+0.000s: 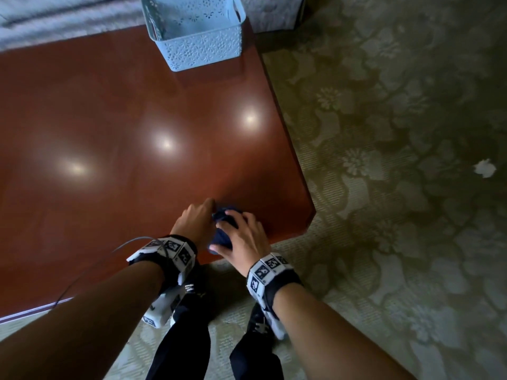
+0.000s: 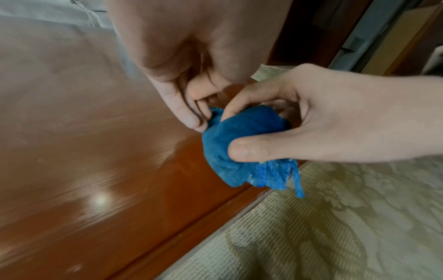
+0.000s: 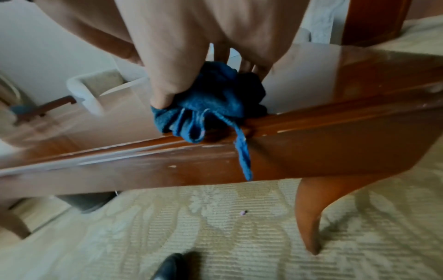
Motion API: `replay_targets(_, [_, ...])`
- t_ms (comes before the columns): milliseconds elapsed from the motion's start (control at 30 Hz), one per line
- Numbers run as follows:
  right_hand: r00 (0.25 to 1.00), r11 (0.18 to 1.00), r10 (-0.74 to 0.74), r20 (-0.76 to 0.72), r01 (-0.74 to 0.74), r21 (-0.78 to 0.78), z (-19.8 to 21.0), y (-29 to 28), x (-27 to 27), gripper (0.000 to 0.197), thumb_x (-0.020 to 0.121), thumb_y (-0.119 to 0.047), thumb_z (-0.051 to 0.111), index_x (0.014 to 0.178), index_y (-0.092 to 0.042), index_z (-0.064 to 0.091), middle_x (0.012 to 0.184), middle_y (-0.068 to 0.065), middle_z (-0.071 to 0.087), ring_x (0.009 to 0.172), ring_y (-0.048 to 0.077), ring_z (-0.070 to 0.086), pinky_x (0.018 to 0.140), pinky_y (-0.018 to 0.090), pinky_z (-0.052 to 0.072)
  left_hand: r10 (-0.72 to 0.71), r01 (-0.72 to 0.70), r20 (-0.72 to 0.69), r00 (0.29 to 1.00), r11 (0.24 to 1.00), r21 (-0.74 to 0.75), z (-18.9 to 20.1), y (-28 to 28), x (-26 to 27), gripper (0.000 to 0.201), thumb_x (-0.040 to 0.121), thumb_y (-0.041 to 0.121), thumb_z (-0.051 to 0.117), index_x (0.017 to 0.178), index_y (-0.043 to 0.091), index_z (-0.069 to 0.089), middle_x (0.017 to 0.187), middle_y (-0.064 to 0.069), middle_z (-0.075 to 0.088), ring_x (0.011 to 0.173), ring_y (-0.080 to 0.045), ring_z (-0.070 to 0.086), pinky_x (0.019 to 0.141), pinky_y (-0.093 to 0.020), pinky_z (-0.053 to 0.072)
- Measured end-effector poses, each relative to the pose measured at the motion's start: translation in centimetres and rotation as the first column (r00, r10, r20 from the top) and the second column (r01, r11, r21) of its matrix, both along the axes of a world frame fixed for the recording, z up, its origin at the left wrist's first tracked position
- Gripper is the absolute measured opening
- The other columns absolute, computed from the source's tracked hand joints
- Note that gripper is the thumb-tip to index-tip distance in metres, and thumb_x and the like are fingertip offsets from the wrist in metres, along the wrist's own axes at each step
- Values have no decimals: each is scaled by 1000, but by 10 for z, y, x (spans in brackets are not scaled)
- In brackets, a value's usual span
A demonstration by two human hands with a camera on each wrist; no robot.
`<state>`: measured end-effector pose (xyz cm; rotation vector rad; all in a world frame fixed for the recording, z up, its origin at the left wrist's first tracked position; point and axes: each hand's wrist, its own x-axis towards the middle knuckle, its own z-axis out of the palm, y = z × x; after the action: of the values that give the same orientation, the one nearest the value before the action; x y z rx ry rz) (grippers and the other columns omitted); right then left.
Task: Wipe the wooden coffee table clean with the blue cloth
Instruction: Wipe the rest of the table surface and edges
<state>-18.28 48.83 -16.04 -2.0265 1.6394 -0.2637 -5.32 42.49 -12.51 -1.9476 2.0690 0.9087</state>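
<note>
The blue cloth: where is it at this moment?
In the head view the blue cloth sits bunched at the near edge of the coffee table, near its right corner, gripped by the right hand and pinched by the left hand.

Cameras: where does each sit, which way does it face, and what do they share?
Head: above, looking down at coffee table, basket, both forearms.
Left wrist: along left hand toward blue cloth and right hand.
Right wrist: along right hand, facing the table's near edge and carpet.
Shared: the cloth.
</note>
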Motion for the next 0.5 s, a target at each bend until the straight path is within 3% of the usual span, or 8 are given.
replay_targets(67, [1000, 999, -22, -14, 21, -37, -1, -4, -24, 46, 75, -47, 69, 114, -25, 61, 128, 3, 54, 105, 32, 50, 81, 42, 48, -24, 25, -16, 1000, 1000, 17, -2, 1, -4, 20, 86, 14, 46, 106, 13, 51, 96, -21, 63, 90, -44, 59, 66, -40, 43])
replay_targets(167, [967, 965, -254, -24, 252, -76, -10, -11, -86, 41, 76, -32, 73, 113, -17, 63, 120, 7, 58, 99, 33, 52, 84, 39, 46, -54, 57, -81, 995, 998, 39, -3, 1, -16, 28, 83, 13, 44, 110, 18, 52, 97, -15, 64, 86, -39, 62, 71, -43, 52])
replay_targets(333, [787, 795, -605, -119, 606, -39, 12, -31, -155, 30, 81, -16, 72, 106, -7, 59, 110, 17, 59, 102, 38, 51, 79, 44, 46, -149, 154, -95, 984, 987, 47, 2, -1, -32, 30, 85, 4, 42, 112, 16, 48, 97, -9, 64, 83, -31, 63, 69, -42, 53])
replay_targets(400, [763, 774, -633, -128, 620, -132, 29, -35, -151, 32, 75, -8, 75, 101, -10, 56, 110, 15, 54, 103, 36, 48, 74, 44, 47, -162, 166, -104, 981, 986, 31, 6, -2, -32, 28, 86, 6, 42, 111, 18, 48, 99, -8, 64, 84, -30, 63, 72, -45, 54])
replay_targets(500, [825, 825, -545, -151, 495, -274, 45, -32, -125, 45, 62, 1, 78, 97, -14, 54, 114, 13, 49, 107, 34, 45, 74, 45, 51, -161, 162, -96, 982, 987, 1, 15, -4, -24, 27, 87, 7, 42, 110, 19, 49, 101, -6, 64, 85, -29, 63, 72, -43, 54])
